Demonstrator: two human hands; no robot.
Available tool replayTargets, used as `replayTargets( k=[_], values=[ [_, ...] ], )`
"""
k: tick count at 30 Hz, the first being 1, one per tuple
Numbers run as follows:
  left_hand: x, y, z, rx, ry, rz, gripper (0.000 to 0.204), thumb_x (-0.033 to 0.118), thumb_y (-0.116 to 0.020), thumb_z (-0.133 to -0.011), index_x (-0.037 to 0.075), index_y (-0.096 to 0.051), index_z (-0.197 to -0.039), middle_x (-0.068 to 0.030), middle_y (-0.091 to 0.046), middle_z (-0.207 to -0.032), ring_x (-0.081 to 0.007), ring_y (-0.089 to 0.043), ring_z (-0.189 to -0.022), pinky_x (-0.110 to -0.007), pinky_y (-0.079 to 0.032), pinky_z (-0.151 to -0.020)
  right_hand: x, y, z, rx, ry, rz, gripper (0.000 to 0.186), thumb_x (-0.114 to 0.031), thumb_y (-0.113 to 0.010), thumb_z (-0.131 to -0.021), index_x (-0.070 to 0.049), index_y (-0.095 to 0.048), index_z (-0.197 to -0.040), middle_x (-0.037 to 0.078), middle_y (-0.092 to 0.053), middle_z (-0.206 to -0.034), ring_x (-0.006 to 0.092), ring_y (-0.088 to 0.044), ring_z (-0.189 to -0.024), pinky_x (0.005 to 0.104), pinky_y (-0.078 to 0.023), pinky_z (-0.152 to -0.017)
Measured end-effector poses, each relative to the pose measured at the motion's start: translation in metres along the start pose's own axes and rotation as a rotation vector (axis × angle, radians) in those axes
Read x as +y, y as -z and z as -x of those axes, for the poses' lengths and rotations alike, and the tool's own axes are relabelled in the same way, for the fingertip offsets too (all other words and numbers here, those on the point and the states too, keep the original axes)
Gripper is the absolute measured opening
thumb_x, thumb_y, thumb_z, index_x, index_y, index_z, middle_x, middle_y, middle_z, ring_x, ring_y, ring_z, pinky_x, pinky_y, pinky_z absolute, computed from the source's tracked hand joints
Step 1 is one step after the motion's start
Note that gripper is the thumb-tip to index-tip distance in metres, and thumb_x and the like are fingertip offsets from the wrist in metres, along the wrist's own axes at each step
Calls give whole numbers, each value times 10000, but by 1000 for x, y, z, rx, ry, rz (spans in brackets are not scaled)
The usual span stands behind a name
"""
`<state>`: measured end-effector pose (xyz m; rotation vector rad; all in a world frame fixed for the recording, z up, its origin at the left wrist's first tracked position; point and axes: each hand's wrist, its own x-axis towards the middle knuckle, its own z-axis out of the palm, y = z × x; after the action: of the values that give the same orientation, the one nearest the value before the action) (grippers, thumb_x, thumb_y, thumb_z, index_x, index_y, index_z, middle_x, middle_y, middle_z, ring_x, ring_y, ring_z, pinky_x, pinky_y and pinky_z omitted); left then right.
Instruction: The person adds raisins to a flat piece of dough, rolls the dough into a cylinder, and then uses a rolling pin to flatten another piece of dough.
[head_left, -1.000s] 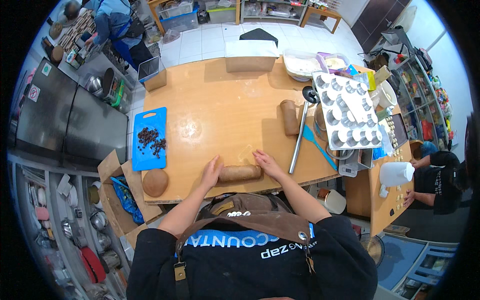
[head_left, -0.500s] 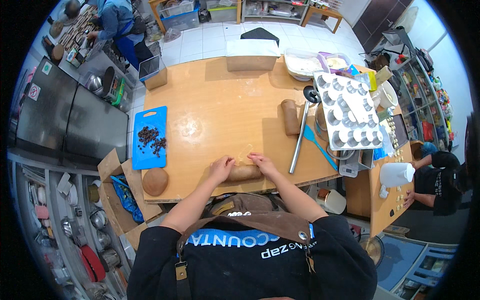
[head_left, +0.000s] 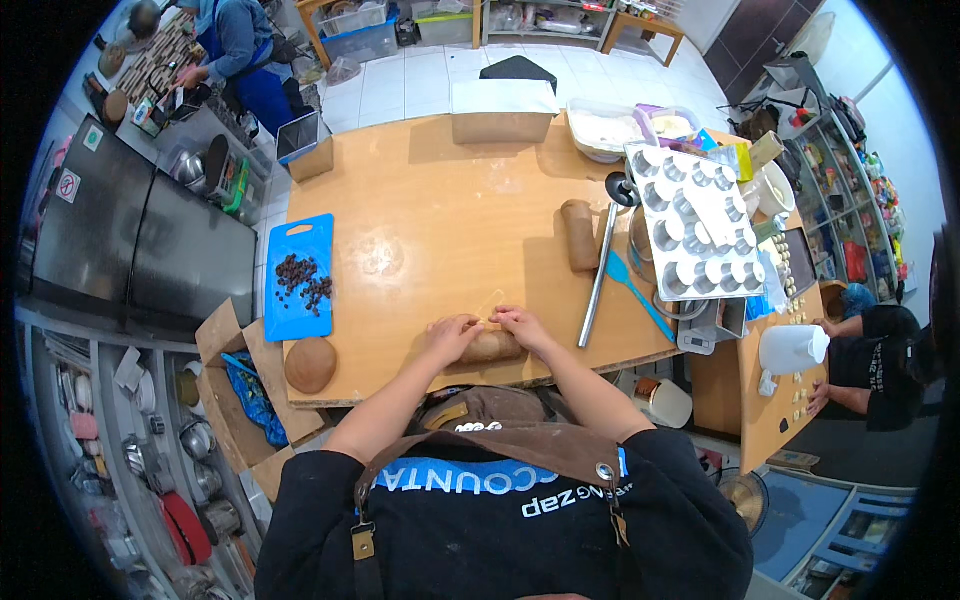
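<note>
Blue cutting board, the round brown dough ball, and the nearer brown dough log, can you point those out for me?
Blue cutting board [head_left: 285, 323]: head view, bare lower part of its face.
Round brown dough ball [head_left: 311, 365]: head view, middle of its top.
Nearer brown dough log [head_left: 493, 349]: head view, its uncovered middle.

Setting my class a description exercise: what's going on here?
A person at a wooden table has left hand and right hand close together at the far side of a brown dough roll. A second dough roll lies to the right. To the left, a dough ball sits near a blue cutting board bearing dark raisin-like pieces.
</note>
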<state>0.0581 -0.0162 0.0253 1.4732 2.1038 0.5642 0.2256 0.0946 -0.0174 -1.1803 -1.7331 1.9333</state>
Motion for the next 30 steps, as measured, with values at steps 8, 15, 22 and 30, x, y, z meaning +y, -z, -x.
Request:
replayTargets(
  k=[8, 15, 22, 30],
  values=[
    [7, -1, -17, -361, 163, -113, 330, 493, -588, -845, 221, -712, -986, -28, -697, -1002, -230, -628, -993, -446, -405, -857, -6, -5, -6, -121, -9, 569, 229, -319, -715, -804, -93, -744, -835, 29, -634, -1181, 175, -612, -1026, 310, -461, -907],
    [-21, -6, 4, -46, 178, 181, 329, 431, -564, -884, 164, -707, -1012, -73, -691, -1013, -273, -631, -993, -441, -447, -855, 11, 30, 10, 11, 117, 12, 295, -291, -570, -922, -163, -670, -1168, 103, -522, -1350, 247, -497, -1205, 306, -358, -1035],
    [-47, -14, 24, 51, 65, 358, 273, 323, -587, -888, 86, -721, -912, -107, -694, -938, -300, -642, -915, -392, -496, -813, 0, 10, 35, 2, 220, 691, 301, -283, -508, -965, -168, -661, -1197, 148, -530, -1339, 315, -468, -1235, 404, -322, -1070],
    [-63, -33, 22, 308, 16, 528, 268, 267, -614, -879, 72, -692, -1046, -123, -681, -1035, -302, -612, -1027, -396, -453, -932, 12, 30, 26, 37, 153, -67, 460, -308, -536, -934, -123, -518, -1354, 122, -495, -1387, 276, -405, -1320, 374, -283, -1105]
  ],
)
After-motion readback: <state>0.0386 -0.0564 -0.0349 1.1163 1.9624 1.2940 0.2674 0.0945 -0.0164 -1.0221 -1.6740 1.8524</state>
